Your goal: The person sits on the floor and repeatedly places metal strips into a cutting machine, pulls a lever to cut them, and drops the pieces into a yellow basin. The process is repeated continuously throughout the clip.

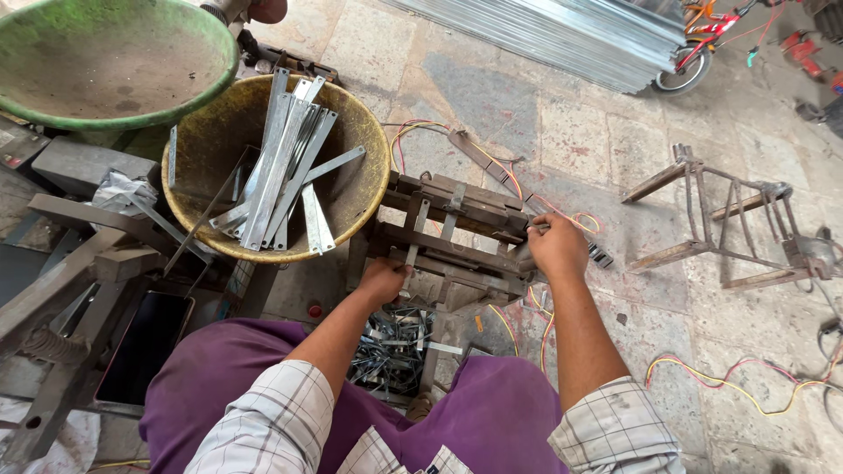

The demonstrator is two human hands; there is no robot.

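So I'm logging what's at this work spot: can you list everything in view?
metal press frame: one, rusty brown, centre, on the floor
yellow basin: one, dirty yellow, left of the frame
metal strips: many, silver, in the basin
green basin: one, top left
metal offcuts: a pile, grey, under the frame
phone: one, black, lower left
wires: several, red and yellow, on the floor
small metal stand: one, rusty, right
metal sheets: a stack, silver, top
bicycle: one, red, top right
left hand: on the frame's near side
right hand: gripping the frame's right end
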